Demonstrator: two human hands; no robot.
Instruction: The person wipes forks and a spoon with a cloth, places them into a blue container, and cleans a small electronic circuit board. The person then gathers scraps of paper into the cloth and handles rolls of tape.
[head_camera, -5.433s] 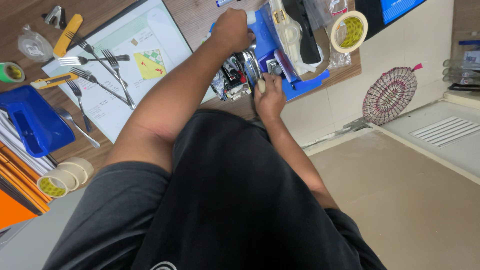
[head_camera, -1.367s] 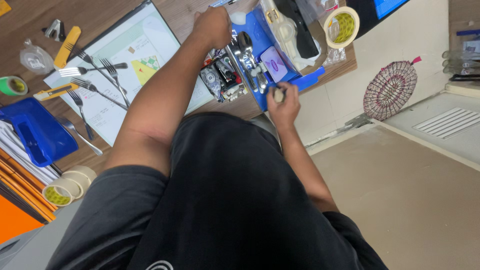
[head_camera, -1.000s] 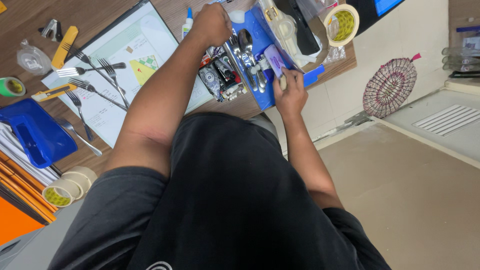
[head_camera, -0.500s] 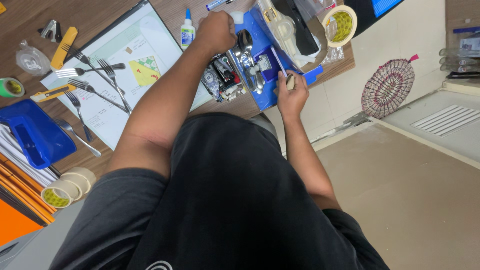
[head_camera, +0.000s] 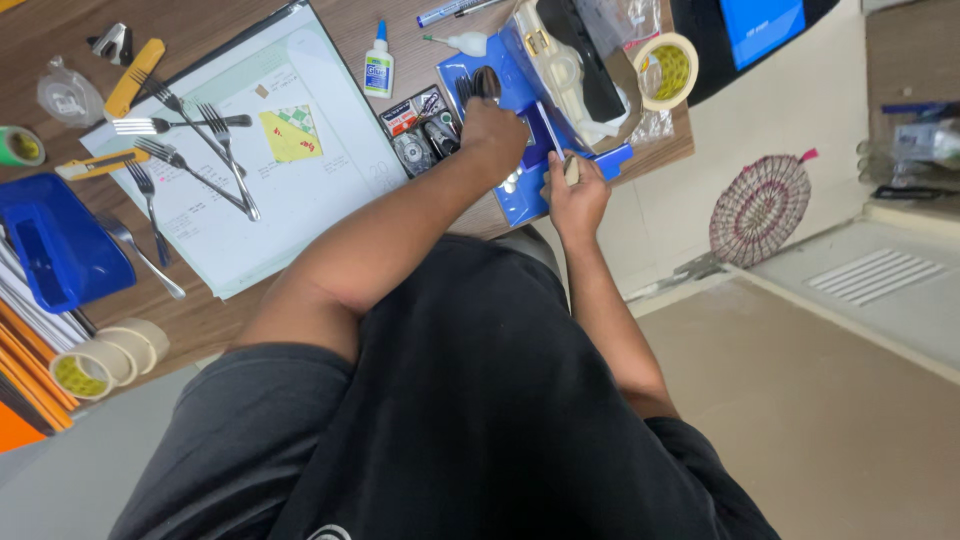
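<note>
Head view: left hand (head_camera: 495, 125) clamped on spoons (head_camera: 480, 85) over blue tray (head_camera: 520, 195), frame top centre. Right hand (head_camera: 575, 195) pinches small object; kind unclear. Sorting cutlery seems underway; next likely needs steady placement into tray.

Person, seen from above — one dark charcoal short-sleeved T-shirt, plain knit, loosely creased across the chest and belly. Sleeves end above the elbow; both forearms bare. Left hand (head_camera: 492, 128) and right hand (head_camera: 573, 190) ungloved, no watch, ring or band visible. Small pale printed mark at the shirt's lower edge — partly cut off.
</note>
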